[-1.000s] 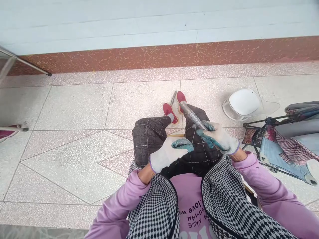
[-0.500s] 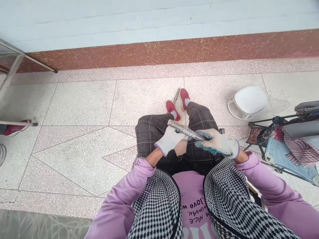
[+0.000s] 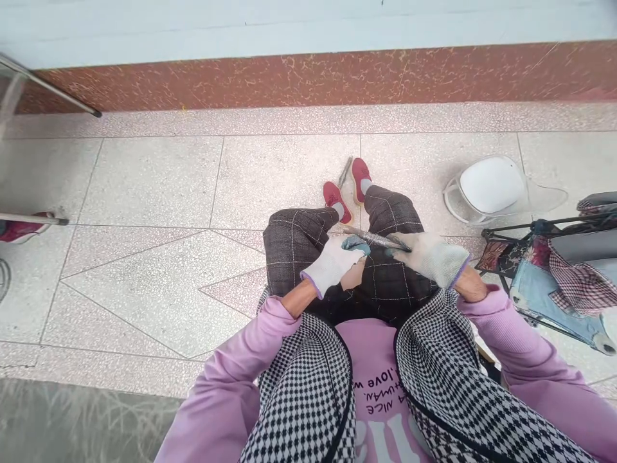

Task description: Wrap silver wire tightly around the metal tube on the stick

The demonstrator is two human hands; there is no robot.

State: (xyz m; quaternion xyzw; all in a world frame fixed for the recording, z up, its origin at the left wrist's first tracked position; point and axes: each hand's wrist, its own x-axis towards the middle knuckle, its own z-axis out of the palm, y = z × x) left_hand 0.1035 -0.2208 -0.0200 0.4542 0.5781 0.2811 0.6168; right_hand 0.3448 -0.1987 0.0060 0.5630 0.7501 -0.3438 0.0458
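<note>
Near: your white-gloved left hand point(image 3: 332, 263) pinches a small tan piece point(image 3: 353, 275) over your lap | right hand point(image 3: 431, 258) grips grey ridged metal file point(image 3: 373, 238) across it (slip grazes fingers) | far: white face shield point(image 3: 489, 186) on floor, a trip hazard

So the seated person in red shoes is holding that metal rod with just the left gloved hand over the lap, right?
Not quite: both gloved hands are on it. In the head view the right hand grips the metal rod and the left hand meets its other end. The rest stands: seated, red shoes, over the lap.
</note>
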